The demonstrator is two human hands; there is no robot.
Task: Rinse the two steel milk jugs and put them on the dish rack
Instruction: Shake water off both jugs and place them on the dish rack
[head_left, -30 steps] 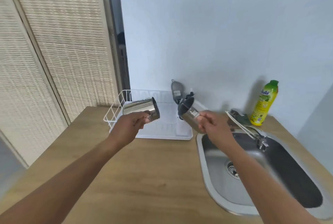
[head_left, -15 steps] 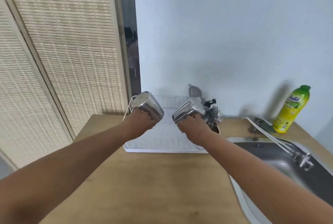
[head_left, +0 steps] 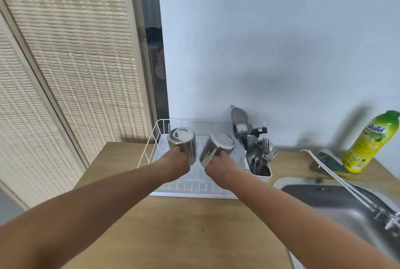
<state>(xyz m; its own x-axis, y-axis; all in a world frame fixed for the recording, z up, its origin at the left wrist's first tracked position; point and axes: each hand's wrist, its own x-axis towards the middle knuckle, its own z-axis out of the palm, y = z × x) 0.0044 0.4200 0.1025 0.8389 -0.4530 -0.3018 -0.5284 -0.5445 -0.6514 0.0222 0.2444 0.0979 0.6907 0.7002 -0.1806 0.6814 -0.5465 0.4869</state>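
Two steel milk jugs are upside down over the white dish rack (head_left: 151, 141), their bottoms facing up. My left hand (head_left: 176, 163) grips the left jug (head_left: 183, 143), which stands nearly upright. My right hand (head_left: 218, 167) grips the right jug (head_left: 218, 146), which leans to the right. Whether the jugs touch the rack's floor is hidden by my hands. The two jugs are close together without touching.
A white cutlery holder (head_left: 260, 167) full of spoons and forks hangs at the rack's right side, with a small strainer (head_left: 238, 115) behind it. The steel sink (head_left: 346, 206) and its tap (head_left: 337, 175) lie to the right. A yellow-green dish soap bottle (head_left: 370, 141) stands by the wall.
Both hands carried the jugs left from beside the sink to over the rack and turned them from sideways to bottom-up. My view shifted left and closer to the rack.
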